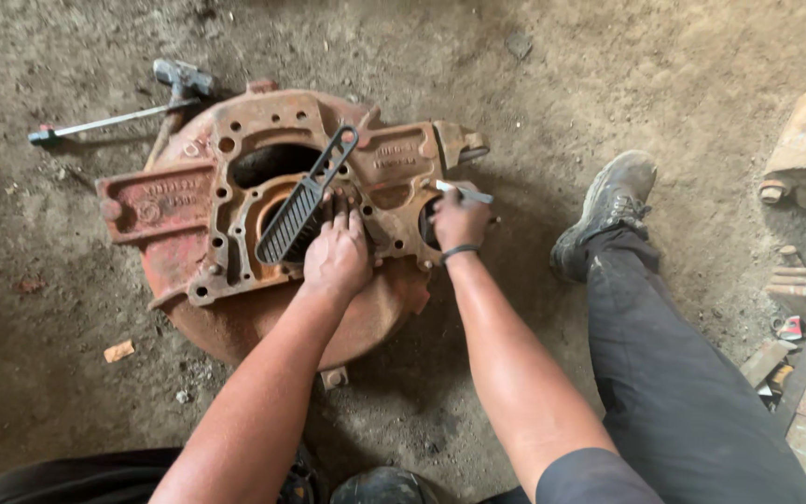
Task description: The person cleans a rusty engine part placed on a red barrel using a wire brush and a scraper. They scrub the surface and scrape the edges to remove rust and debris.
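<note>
Housing (263,224) is lying rusty on dirt, left hand (336,254) pressing flat with fingers spread, right hand (460,219) gripping a blade (464,192), scraping looking barely begun.

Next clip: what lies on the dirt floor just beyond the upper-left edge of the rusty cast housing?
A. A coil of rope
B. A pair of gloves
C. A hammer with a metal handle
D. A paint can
C: a hammer with a slim metal handle lies on the dirt floor at the upper-left edge of the rusty housing, beyond the left hand and right hand at work on the casting.
</note>
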